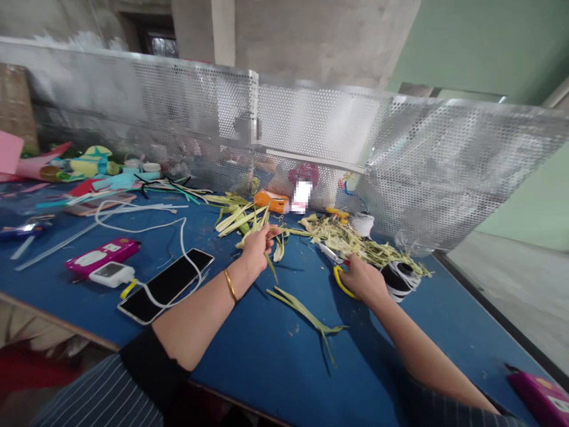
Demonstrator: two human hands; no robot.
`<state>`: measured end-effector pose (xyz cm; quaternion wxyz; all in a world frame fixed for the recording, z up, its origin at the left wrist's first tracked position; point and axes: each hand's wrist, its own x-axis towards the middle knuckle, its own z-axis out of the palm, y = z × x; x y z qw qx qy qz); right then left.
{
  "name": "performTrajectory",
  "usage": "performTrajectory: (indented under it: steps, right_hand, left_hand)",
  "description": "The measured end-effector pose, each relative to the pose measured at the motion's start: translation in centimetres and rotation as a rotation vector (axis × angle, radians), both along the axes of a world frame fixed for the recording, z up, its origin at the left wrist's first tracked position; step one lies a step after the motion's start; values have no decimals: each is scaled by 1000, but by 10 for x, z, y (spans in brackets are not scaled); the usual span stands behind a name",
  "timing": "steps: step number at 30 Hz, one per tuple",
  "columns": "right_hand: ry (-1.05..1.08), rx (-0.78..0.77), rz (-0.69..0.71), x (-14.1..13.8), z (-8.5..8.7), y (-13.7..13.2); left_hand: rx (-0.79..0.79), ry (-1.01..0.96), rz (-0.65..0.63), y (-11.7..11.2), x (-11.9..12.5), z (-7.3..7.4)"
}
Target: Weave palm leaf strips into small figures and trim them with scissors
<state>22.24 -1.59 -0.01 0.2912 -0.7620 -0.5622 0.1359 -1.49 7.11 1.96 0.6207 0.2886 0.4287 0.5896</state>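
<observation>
My left hand (258, 246), with a gold bangle on the wrist, is closed on a green leaf strip (271, 264) that hangs down from the fingers toward the blue table (249, 350). My right hand (362, 277) grips scissors with yellow handles (340, 279), whose blades point up and left into a pile of cut leaf scraps (355, 240). More long leaf strips (242, 216) lie just beyond my left hand. A loose strip (306, 314) lies on the table between my forearms.
A black phone (166, 284) with a white cable, a white charger and a pink case (102, 255) lie at left. Tape rolls (400, 279) sit right of my right hand. An orange box (272, 201) and a perforated metal screen (311, 136) stand behind. Another pink case (540, 397) is at bottom right.
</observation>
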Motion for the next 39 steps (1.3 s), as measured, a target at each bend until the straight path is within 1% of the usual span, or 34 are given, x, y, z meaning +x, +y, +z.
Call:
performTrajectory:
  steps: [2,4,5,6,7,8,9,11,13,15,16,17,18,21,22,23,25,29,32,34,36,39]
  right_hand:
    - [-120,-18,21,4,5,-3]
    - [-207,16,33,3,15,-8]
    - [-243,69,23,1,20,-12]
    - [-274,175,-3,-2,25,-16]
    - [-285,272,-6,-6,28,-20]
    - [-292,344,20,-10,30,-23]
    - [-303,375,68,-16,29,-27]
    - [-372,323,147,-27,23,-33]
    - [-468,287,152,-37,14,-36]
    - [-494,275,137,-43,7,-39]
    - [-457,270,125,-45,6,-39]
    - [-375,266,110,-46,6,-38]
    - [-241,267,95,-46,8,-37]
    - [327,321,76,-53,15,-30]
    - [489,334,92,-57,16,-27]
    - [604,337,115,-63,16,-25]
    - [672,287,166,-74,12,-22]
    - [539,209,195,-86,-8,-26]
    - [540,132,213,-85,-17,-30]
    - [607,50,237,-87,-18,-31]
    - [708,-21,281,-91,-16,-32]
    - [850,-80,342,-99,-11,-35]
  left_hand:
    - [-1,-15,-45,-5,4,1]
    - [0,-27,-77,-11,8,3]
    - [7,-30,-91,-14,9,3]
    - [23,-24,-111,-17,11,4]
    - [42,-11,-130,-20,12,4]
    - [60,6,-147,-22,14,3]
    - [72,23,-162,-25,16,3]
    - [67,43,-187,-28,19,1]
    - [37,34,-208,-30,21,-1]
    - [9,11,-217,-30,22,-3]
    - [1,-1,-210,-30,21,-4]
    - [-2,-10,-198,-29,21,-4]
    - [-2,-24,-186,-27,20,-3]
    - [-8,-131,-190,-25,18,-1]
    - [-13,-177,-216,-25,19,0]
    - [-20,-217,-245,-26,19,1]
    - [-38,-251,-274,-30,23,3]
    - [-52,-271,-308,-40,31,3]
    - [-19,-351,-382,-45,33,2]
    - [-22,-368,-376,-46,34,1]
    - [-27,-362,-334,-46,34,0]
    - [-10,-355,-264,-46,35,0]
